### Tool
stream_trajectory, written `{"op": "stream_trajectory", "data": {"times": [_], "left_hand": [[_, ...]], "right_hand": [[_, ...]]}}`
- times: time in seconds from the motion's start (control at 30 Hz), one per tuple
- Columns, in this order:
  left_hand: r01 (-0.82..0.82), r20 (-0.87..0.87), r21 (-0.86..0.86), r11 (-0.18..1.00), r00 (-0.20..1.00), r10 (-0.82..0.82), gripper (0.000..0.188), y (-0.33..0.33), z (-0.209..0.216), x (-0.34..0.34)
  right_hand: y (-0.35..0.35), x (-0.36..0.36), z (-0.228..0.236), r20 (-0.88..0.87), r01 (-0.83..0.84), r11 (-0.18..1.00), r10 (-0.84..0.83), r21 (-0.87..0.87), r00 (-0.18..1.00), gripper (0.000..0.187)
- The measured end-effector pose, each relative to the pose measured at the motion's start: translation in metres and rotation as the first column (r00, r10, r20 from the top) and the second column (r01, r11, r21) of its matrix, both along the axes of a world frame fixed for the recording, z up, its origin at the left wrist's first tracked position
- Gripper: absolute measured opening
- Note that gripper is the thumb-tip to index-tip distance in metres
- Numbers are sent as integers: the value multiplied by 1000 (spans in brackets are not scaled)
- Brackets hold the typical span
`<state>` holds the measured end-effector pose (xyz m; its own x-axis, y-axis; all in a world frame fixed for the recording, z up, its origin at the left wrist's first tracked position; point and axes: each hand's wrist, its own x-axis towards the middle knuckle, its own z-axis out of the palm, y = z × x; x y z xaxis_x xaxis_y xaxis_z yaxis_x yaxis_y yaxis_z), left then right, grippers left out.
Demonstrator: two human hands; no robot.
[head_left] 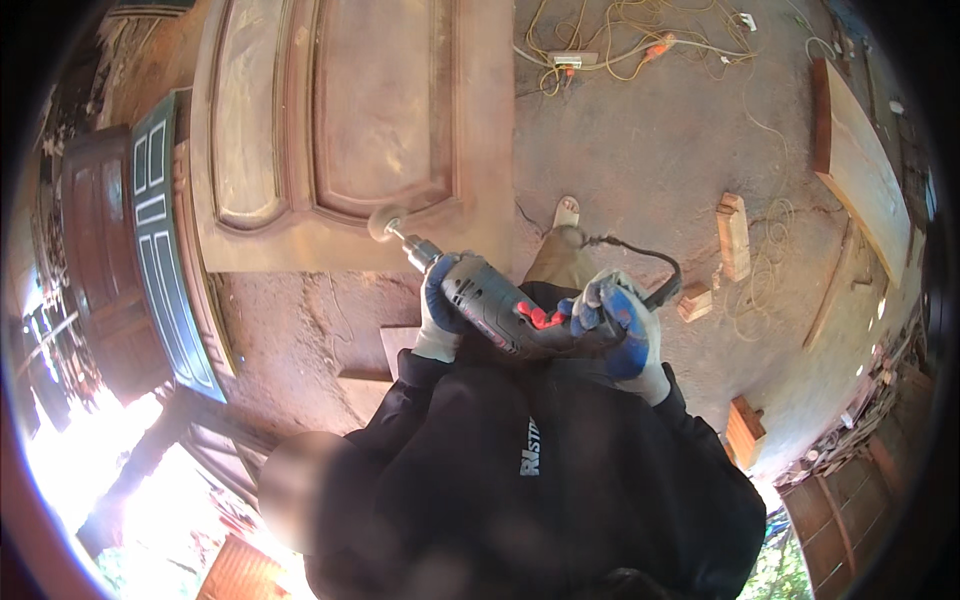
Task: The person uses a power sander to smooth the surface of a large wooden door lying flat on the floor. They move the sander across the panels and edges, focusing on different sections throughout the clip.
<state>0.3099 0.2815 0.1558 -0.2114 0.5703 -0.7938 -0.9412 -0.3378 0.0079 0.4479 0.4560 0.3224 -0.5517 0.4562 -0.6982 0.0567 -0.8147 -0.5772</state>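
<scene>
I hold a dark power drill with a red trigger between my two gloved hands. My left hand, in a white and blue glove, wraps round the drill's front just behind the chuck. The rear handle sits in my right hand, fingers closed near the trigger. A small round disc on the chuck's shaft lies over the lower part of a panelled wooden door; whether it touches the wood I cannot tell. From the handle a black cord loops off to the right.
Tangled yellow cords with a power strip lie on the floor ahead. Wood blocks and a leaning board stand at right. At left lean a dark green door and a brown door. My foot shows beyond the drill.
</scene>
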Motion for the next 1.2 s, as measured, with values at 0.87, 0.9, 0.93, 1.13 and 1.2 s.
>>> {"op": "stream_trajectory", "data": {"times": [0.87,0.9,0.93,1.13,1.2], "left_hand": [[-577,-53,241,780,795,605,19,126,93,-19],[-598,-30,208,774,787,616,18,141,101,-27],[-623,-26,172,763,772,636,18,150,102,-33],[-718,-25,125,685,688,725,15,150,102,-46],[-742,-15,158,652,658,753,13,146,104,-46]], "right_hand": [[169,-124,78,-210,-592,797,604,121,769,18],[181,-135,90,-195,-592,795,606,129,771,18],[188,-147,92,-200,-600,789,615,134,763,19],[190,-168,78,-353,-608,773,629,183,693,25],[183,-169,76,-393,-598,750,660,284,641,38]]}}
